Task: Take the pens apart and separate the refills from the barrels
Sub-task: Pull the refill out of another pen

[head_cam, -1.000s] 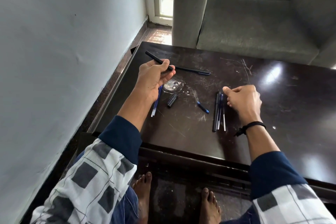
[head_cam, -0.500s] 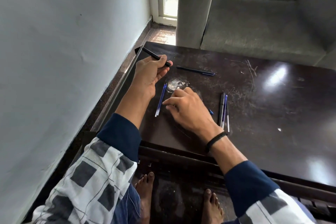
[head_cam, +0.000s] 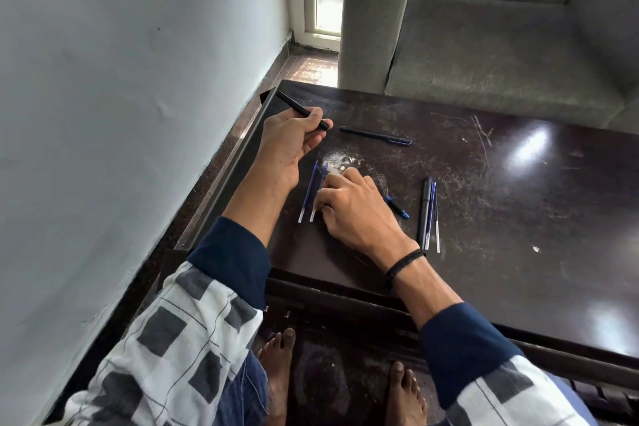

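Left hand (head_cam: 290, 145) is gripping a black barrel (head_cam: 300, 109); right hand (head_cam: 352, 209) is pinching a blue refill (head_cam: 313, 214) against the tabletop (head_cam: 518, 218).

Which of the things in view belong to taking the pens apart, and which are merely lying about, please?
Job: black barrel in the left hand; blue refills beside the right hand; dark pen lying farther back; small blue piece; pile of barrel and refills on the table.
Lying about: grey sofa; black wristband.
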### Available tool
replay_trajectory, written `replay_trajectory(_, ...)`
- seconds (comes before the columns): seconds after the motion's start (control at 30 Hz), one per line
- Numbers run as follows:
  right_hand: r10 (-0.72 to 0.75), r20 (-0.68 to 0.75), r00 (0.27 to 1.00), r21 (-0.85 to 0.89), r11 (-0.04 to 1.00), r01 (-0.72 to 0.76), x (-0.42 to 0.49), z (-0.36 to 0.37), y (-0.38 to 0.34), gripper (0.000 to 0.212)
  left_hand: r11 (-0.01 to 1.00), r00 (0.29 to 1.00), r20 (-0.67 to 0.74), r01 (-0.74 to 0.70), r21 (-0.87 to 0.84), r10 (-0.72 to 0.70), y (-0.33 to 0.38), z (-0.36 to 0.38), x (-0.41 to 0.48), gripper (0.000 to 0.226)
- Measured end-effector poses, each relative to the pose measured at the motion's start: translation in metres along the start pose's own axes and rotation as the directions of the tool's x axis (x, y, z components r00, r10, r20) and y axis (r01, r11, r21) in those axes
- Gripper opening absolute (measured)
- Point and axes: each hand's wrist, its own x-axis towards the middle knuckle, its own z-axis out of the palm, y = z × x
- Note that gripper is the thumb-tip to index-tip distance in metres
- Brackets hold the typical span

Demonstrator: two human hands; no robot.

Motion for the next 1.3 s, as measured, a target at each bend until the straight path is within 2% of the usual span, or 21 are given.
replay_trajectory(0.1,0.018,-0.014,1.0,-0.01,1.0,-0.018,0.001,0.0,0.003,0.021,1.0,1.0,0.001,0.0,0.004,0.0,-0.001,0.001,0.0,0.004)
replay_trajectory(0.27,-0.042,0.072,0.997,-0.044,0.998,0.045,0.0,0.0,0.003,0.019,1.0,1.0,0.0,0.001,0.006,-0.001,-0.001,0.001,-0.001,0.003)
replay_trajectory(0.4,-0.069,0.069,0.995,-0.068,0.995,0.074,0.0,0.0,0.003,0.016,1.0,1.0,0.003,-0.004,0.014,0.004,-0.002,0.001,0.0,0.004)
replay_trajectory(0.6,-0.106,0.066,0.992,-0.08,0.991,0.111,-0.004,0.006,0.006,0.023,1.0,1.0,-0.004,-0.002,0.013,0.002,-0.003,0.001,0.001,0.004)
replay_trajectory(0.67,-0.119,0.041,0.992,-0.038,0.992,0.12,-0.004,0.007,0.006,0.02,1.0,1.0,-0.001,-0.002,0.008,0.002,-0.003,0.0,0.001,0.004)
replay_trajectory(0.77,-0.111,-0.013,0.994,0.118,0.987,0.112,0.0,-0.001,0.003,0.014,1.0,1.0,0.013,-0.003,0.009,0.003,-0.001,-0.001,0.001,0.004)
replay_trajectory(0.87,-0.04,-0.12,0.992,0.341,0.937,0.079,0.005,-0.014,0.003,0.011,1.0,0.999,0.035,0.006,0.008,-0.006,0.001,-0.002,0.001,0.005)
replay_trajectory(1.03,0.199,-0.331,0.922,0.471,0.882,-0.021,0.008,-0.027,0.021,0.011,0.998,0.993,0.104,0.051,-0.024,-0.048,0.0,0.003,0.001,0.003)
replay_trajectory(1.1,0.344,-0.321,0.882,0.553,0.825,-0.12,0.006,-0.033,0.029,0.011,0.996,0.987,0.145,0.08,-0.032,-0.075,-0.001,0.004,-0.001,0.005)
replay_trajectory(1.2,0.536,-0.21,0.818,0.686,0.677,-0.268,0.006,-0.036,0.038,0.012,0.992,0.972,0.201,0.127,-0.012,-0.122,-0.004,0.009,-0.005,0.012)
replay_trajectory(1.3,0.578,-0.158,0.801,0.69,0.645,-0.329,0.006,-0.036,0.044,0.013,0.987,0.961,0.232,0.159,-0.014,-0.152,-0.01,0.015,-0.009,0.018)
